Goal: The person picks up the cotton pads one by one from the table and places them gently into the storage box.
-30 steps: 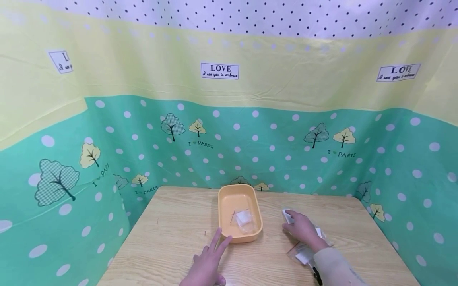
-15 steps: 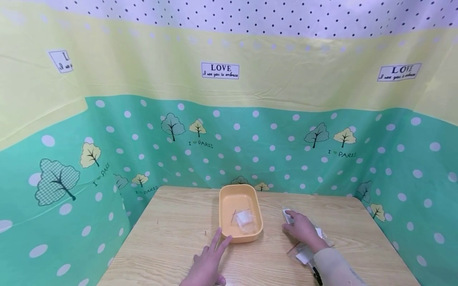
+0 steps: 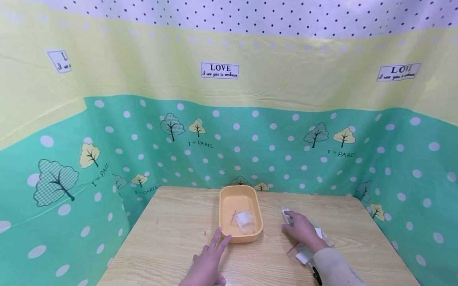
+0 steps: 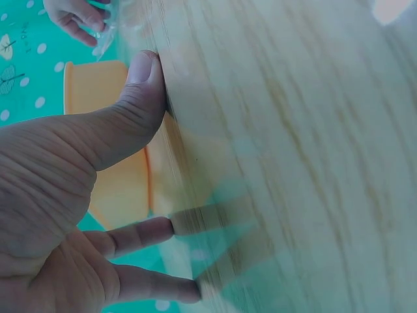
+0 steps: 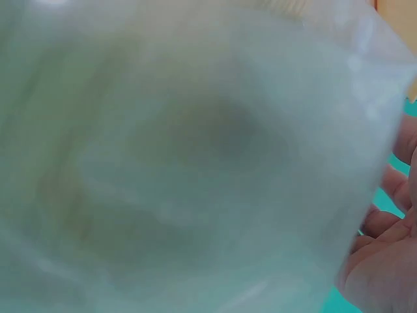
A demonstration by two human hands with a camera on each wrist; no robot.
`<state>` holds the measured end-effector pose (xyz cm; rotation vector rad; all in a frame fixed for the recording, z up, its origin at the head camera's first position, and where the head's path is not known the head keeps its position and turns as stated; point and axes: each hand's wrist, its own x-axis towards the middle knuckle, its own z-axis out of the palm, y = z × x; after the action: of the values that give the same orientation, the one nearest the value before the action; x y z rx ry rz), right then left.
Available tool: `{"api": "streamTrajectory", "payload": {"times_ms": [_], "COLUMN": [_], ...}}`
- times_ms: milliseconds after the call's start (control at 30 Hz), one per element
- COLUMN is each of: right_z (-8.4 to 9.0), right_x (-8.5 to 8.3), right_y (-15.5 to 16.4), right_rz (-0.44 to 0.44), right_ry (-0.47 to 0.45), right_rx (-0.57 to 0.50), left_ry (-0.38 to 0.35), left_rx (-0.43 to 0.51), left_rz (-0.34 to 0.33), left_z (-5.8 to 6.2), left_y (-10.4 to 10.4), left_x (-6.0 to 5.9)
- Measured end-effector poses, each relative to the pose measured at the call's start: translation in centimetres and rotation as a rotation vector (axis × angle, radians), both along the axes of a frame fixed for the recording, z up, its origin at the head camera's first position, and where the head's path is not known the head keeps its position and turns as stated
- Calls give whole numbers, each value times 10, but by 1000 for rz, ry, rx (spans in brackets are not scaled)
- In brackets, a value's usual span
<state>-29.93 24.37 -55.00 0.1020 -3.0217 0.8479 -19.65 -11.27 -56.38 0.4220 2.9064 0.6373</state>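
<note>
Left hand point(image 3: 207, 264) flat, fingers straight, steadied tray point(image 3: 240, 214); right hand point(image 3: 302, 230) pressed bag point(image 3: 288, 214) on surface point(image 3: 171, 238). Best pinched by edge.

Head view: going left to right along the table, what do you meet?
Left hand → yellow tray with a small clear bag in it → right hand resting on clear bags.

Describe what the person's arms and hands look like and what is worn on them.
Both hands are bare, with no gloves or rings visible. The right hand comes out of a pale cream long sleeve with a small black item at its cuff. No sleeve shows on the left hand; its thumbnail is short and unpainted.
</note>
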Motion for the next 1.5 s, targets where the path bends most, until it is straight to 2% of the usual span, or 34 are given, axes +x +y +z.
{"api": "streamTrajectory", "payload": {"times_ms": [433, 767, 1000, 1233, 1500], "right_z": [-5, -4, -3, 5, 21], "right_x": [-5, -3, -3, -3, -3], "right_y": [-6, -10, -12, -13, -25], "right_rz": [-4, -11, -33, -44, -13], "right_ry": [-22, 31, 45, 85, 143], "right_rx": [-3, 76, 87, 57, 9], "left_ry": [-3, 7, 10, 18, 16], "left_rx": [-2, 5, 14, 20, 11], "left_rz": [9, -7, -3, -2, -1], "left_z": [-2, 0, 0, 1, 1], "left_y": [0, -1, -1, -1, 0], "left_x": [1, 0, 1, 2, 1]}}
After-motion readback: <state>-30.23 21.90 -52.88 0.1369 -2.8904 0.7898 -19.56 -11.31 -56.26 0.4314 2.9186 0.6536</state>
